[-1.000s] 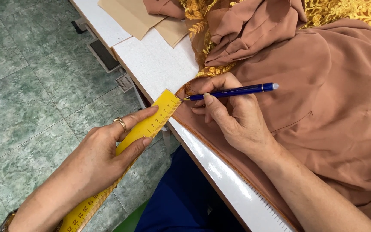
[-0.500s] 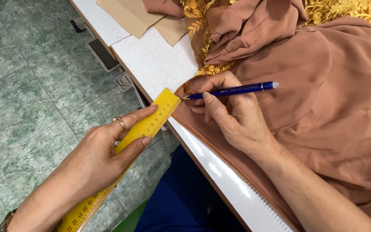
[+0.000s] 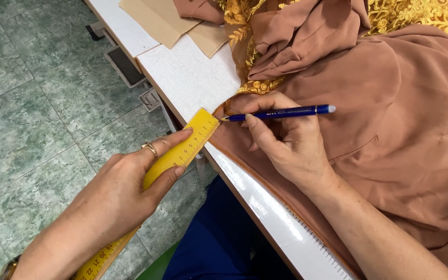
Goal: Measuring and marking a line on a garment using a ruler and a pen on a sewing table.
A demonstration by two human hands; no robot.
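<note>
Nothing has shifted: left hand (image 3: 115,192) grips yellow ruler (image 3: 182,153); right hand (image 3: 286,142) pinches blue pen (image 3: 281,112) on brown fabric (image 3: 390,114), soft, slippery; best held at its hem.

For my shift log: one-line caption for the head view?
Left hand lays yellow ruler at brown fabric edge; right hand holds blue pen.

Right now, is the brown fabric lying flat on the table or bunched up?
Partly both. The brown fabric lies fairly smooth near the right hand holding the blue pen, but is bunched in folds farther back.
</note>
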